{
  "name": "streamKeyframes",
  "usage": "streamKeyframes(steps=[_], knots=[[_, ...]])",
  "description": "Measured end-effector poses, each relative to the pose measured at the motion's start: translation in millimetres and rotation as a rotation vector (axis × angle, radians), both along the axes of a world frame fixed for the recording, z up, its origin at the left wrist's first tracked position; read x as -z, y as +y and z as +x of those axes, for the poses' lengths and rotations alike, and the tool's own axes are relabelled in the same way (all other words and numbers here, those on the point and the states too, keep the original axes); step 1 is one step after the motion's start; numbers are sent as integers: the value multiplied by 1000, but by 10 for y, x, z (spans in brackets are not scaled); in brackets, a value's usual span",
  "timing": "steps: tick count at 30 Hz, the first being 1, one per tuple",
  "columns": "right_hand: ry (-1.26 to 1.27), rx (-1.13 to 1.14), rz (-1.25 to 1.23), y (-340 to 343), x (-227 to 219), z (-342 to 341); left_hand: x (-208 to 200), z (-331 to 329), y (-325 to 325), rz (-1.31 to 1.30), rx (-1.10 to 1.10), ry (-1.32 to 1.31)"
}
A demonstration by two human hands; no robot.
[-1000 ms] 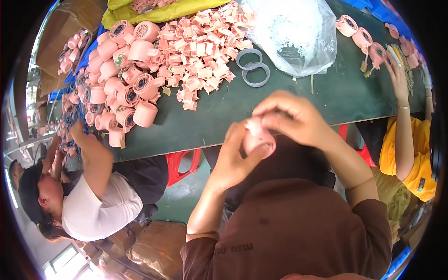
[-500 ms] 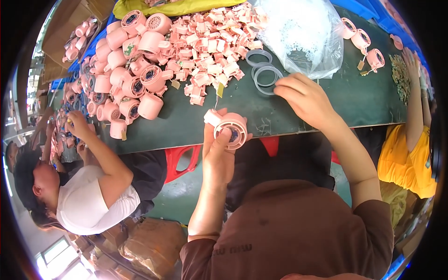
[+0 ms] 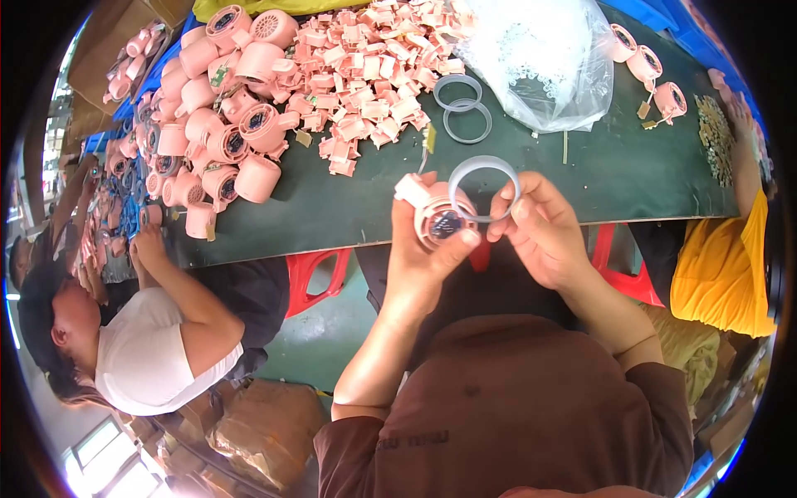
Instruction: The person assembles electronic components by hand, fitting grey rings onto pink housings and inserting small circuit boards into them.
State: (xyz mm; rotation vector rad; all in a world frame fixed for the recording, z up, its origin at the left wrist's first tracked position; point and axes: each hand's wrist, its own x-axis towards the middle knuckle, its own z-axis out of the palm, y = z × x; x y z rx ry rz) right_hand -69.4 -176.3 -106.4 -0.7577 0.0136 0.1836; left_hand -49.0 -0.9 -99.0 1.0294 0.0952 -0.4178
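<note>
My left hand [image 3: 423, 266] is closed around a pink round plastic housing [image 3: 430, 206], its thumb lying by the dark centre of the open face. A small board on wires [image 3: 428, 139] sticks up from the housing's short neck. Between the thumb and fingers of my right hand [image 3: 544, 228] is a grey ring [image 3: 484, 163], held upright right beside the housing's face. The ring overlaps the housing in view; whether they touch I cannot tell. Two more grey rings [image 3: 466, 124] lie overlapping on the dark green table [image 3: 332, 207].
Many pink housings [image 3: 257, 178] are heaped at left, beside a pile of small pink parts [image 3: 365, 75]. A clear plastic bag [image 3: 544, 75] of small pieces stands behind the rings. Three housings [image 3: 669, 100] lie at right. A person in white [image 3: 166, 349] sits left; another wears yellow [image 3: 722, 274].
My right hand has picked up one grey ring from the table and brought it to the housing. My left hand has moved right and turned the housing toward the ring.
</note>
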Motion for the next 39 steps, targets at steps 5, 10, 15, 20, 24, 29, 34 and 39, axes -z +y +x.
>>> streamKeyframes(steps=[5, 10, 15, 20, 24, 29, 34, 39], knots=[[163, -46, 76, 93, 59, -66, -85, -3, -109, 34, -84, 28], [31, 80, -470, -26, -115, 49, 3, 5, -52, 351, -52, -75], [-650, 287, -1327, -70, -226, 212, 38, -14, -21, 738, -14, -344], [-670, 390, -1363, -32, -97, 200, 18, -63, -65, 807, -23, -430], [-270, 336, -1060, -15, -34, 164, -33, -94, -58, 24, -36, 32], [-204, 304, -860, 17, -2, 135, 43, -63, -71, -91, -101, -78], [-125, 280, -863, 72, -100, 134, 269, -62, -97, 149, -181, -464], [-224, 347, -986, 103, 11, 127, 317, -68, -35, 192, 2, -430]])
